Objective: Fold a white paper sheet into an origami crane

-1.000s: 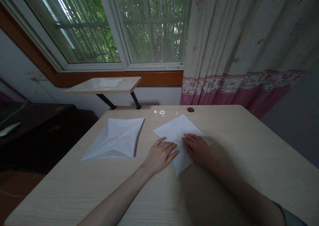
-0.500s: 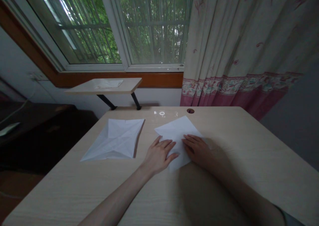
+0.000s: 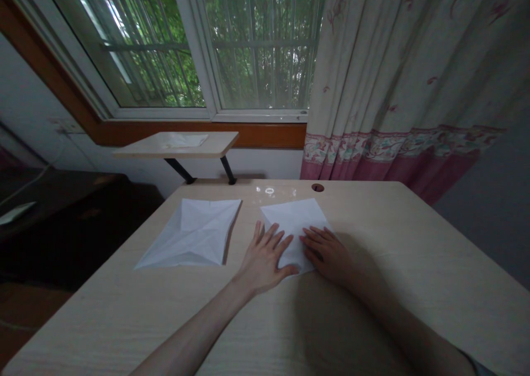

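Left hand (image 3: 267, 260) spreading wider, right hand (image 3: 329, 257) lying flat, fingers loosely together; both turning white sheet (image 3: 300, 213) squarer on desk (image 3: 414, 243), apparently aligning it.

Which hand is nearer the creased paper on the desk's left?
Left. The left hand is just right of the creased paper, not touching it; the right hand is farther right, on the right side of the other sheet.

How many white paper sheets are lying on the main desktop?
2: one smooth sheet under the fingers, and a creased sheet to its left. Others could be hidden beneath either.
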Demonstrator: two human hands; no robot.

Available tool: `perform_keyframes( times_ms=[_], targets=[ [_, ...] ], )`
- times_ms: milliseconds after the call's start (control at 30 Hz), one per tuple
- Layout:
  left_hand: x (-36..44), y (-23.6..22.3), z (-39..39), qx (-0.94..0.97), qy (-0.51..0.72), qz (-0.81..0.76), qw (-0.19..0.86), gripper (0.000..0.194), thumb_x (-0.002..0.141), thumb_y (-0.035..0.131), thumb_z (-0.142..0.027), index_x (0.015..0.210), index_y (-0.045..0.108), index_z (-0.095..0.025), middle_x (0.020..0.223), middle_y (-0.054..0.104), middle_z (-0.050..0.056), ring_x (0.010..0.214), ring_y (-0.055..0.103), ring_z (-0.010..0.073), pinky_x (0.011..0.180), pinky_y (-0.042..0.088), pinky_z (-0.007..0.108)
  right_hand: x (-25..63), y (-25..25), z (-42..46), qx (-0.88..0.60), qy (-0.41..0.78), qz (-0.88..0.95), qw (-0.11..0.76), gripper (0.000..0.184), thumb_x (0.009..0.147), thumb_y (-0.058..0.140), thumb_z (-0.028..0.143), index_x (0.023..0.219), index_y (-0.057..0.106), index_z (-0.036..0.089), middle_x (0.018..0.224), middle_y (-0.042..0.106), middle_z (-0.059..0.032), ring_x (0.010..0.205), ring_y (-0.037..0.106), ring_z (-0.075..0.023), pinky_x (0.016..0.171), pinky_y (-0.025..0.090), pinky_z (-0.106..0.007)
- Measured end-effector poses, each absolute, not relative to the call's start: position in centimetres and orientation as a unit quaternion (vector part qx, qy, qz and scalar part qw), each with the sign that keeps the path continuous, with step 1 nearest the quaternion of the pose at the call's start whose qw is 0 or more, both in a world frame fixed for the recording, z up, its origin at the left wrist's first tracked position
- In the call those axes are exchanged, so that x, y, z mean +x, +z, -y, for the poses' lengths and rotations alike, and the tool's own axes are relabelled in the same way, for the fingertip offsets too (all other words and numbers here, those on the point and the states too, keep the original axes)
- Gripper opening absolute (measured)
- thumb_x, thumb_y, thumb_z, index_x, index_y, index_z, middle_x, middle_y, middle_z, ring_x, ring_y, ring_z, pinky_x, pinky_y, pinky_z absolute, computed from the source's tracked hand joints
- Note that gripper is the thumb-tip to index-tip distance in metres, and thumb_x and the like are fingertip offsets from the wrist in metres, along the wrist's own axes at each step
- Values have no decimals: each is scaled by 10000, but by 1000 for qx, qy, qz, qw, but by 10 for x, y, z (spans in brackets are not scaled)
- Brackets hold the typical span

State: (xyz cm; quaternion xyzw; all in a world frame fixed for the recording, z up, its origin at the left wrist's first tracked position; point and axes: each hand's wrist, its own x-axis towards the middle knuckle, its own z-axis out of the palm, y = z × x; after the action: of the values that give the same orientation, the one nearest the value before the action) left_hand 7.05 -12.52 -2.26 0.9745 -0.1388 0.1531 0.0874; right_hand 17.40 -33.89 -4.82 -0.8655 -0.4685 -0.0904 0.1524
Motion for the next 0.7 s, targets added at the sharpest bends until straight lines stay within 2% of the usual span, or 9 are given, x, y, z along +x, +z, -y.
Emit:
perform_keyframes(
  times_ms=[67, 200, 400, 567, 700],
  targets=[
    [69, -22, 128, 969, 156, 165, 99, 647, 887, 537, -650, 1374, 524, -226, 1368, 598, 84, 1366, 435, 322, 1189, 126, 624, 174, -49, 338, -867, -90, 468, 146, 373, 980, 458, 263, 1319, 602, 213, 1410, 559, -94, 1319, 499, -279, 1109, 371, -560],
    [69, -23, 132, 961, 162, 189, 124, 504, 912, 596, -519, 1300, 569, -199, 1275, 652, 74, 1231, 563, 249, 1186, 275, 474, 176, -53, 338, -865, -100, 473, 131, 389, 1000, 406, 233, 1350, 573, 196, 1433, 535, -93, 1332, 484, -278, 1107, 380, -549],
    [69, -26, 132, 968, 139, 171, 122, 440, 883, 662, -465, 1221, 590, -192, 1184, 675, 61, 1099, 601, 261, 958, 480, 410, 178, -54, 339, -864, -102, 479, 122, 400, 1014, 370, 249, 1363, 560, 202, 1437, 532, -87, 1334, 483, -273, 1102, 394, -538],
    [70, -27, 132, 962, 133, 194, 136, 222, 940, 609, -356, 1092, 628, -196, 1068, 691, 40, 1007, 616, 223, 868, 500, 353, 179, -60, 338, -864, -115, 473, 129, 400, 1016, 373, 288, 1359, 561, 204, 1434, 535, -89, 1331, 487, -276, 1094, 404, -546],
    [72, -27, 130, 962, 141, 188, 143, 165, 959, 583, -304, 1078, 630, -200, 1052, 693, 31, 980, 620, 205, 860, 504, 330, 181, -63, 338, -862, -131, 465, 155, 396, 1004, 400, 294, 1348, 570, 194, 1424, 543, -101, 1315, 506, -280, 1087, 418, -545]
  ],
)
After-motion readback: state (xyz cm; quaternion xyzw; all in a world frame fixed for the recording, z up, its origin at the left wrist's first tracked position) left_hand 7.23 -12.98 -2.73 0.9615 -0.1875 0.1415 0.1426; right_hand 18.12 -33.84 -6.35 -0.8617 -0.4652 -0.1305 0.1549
